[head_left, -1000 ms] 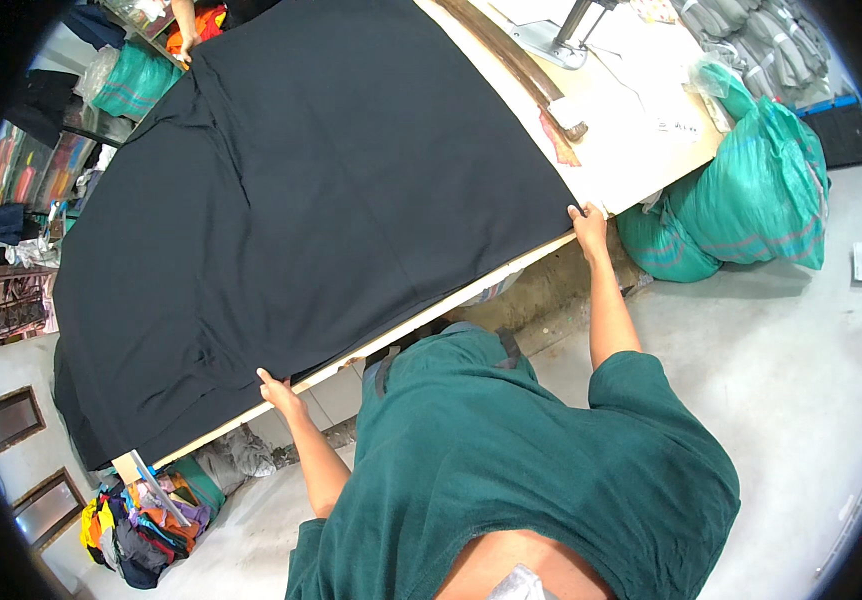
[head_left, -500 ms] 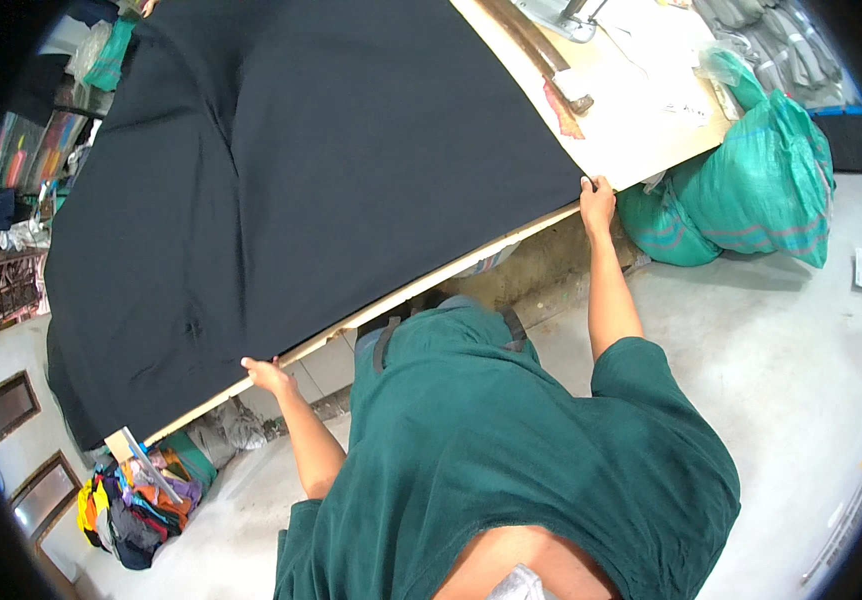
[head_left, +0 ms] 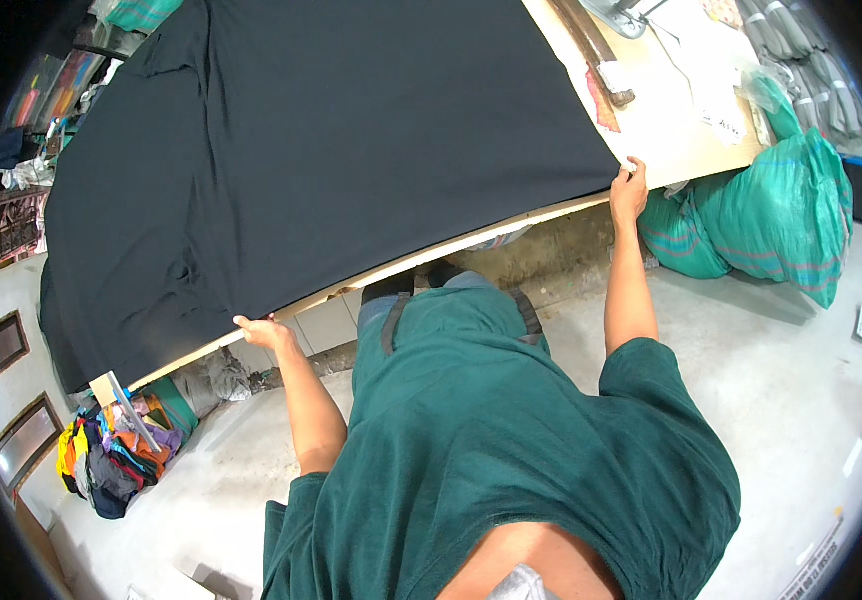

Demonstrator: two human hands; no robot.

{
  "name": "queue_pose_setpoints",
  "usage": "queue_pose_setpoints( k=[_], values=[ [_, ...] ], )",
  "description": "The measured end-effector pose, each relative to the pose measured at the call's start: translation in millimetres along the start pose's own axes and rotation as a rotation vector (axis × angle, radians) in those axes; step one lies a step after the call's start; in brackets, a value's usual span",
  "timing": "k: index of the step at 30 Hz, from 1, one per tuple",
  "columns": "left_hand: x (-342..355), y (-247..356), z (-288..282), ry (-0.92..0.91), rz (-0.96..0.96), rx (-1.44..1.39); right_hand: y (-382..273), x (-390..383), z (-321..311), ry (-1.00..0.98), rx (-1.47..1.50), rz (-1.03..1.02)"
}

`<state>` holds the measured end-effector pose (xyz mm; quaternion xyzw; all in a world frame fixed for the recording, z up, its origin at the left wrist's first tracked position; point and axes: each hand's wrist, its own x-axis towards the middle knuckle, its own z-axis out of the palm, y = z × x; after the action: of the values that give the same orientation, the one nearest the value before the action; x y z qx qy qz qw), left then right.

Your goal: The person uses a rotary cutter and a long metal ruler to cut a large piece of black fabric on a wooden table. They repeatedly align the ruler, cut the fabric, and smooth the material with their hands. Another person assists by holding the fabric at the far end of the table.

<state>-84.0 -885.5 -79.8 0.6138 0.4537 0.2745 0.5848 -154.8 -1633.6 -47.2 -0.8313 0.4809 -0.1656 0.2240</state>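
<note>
One large black cloth (head_left: 331, 160) lies spread flat over one long pale table (head_left: 671, 130), covering most of the tabletop from about nine o'clock across to one o'clock. Its near edge runs along the table's front rim. Two bare hands work that edge.

The left hand (head_left: 259, 330), at about eight o'clock, sits at the cloth's near left part, fingers curled over the hem and gripping it against the table rim. Its forearm rises steeply from the green sleeve below, elbow bent.

The right hand (head_left: 629, 188), at about two o'clock, pinches the cloth's near right corner, thumb and fingers closed on the fabric just where the bare tabletop begins. That arm is stretched almost straight up from the shoulder.

On the bare strip of table at one o'clock lie one long dark wooden stick (head_left: 596, 50) and some sheets of white paper (head_left: 701, 70). Under and beside the table at three o'clock stand two bulging green sacks (head_left: 781, 210), touching each other. At seven o'clock on the floor lies one heap of mixed coloured fabric scraps (head_left: 111, 460). The floor (head_left: 801, 400) is pale concrete. The person wears a dark green shirt (head_left: 511, 450).
</note>
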Motion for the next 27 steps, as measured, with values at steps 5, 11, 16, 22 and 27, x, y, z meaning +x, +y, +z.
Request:
queue_pose_setpoints(
  k=[5,11,16,22,27],
  values=[
    [-3,-15,0,0.022,-0.100,0.037,14,-4,9,-0.047,-0.119,-0.036],
    [5,-24,-6,0.010,-0.119,0.112,12,-8,14,-0.067,-0.194,-0.035],
    [-5,-10,1,0.028,-0.038,0.056,3,-11,5,-0.021,-0.197,-0.003],
    [-12,-1,8,0.087,-0.015,0.039,-3,-12,-7,0.000,-0.204,-0.015],
    [-1,-10,4,0.106,-0.017,0.067,-2,-13,-6,-0.013,-0.224,-0.009]
  ],
)
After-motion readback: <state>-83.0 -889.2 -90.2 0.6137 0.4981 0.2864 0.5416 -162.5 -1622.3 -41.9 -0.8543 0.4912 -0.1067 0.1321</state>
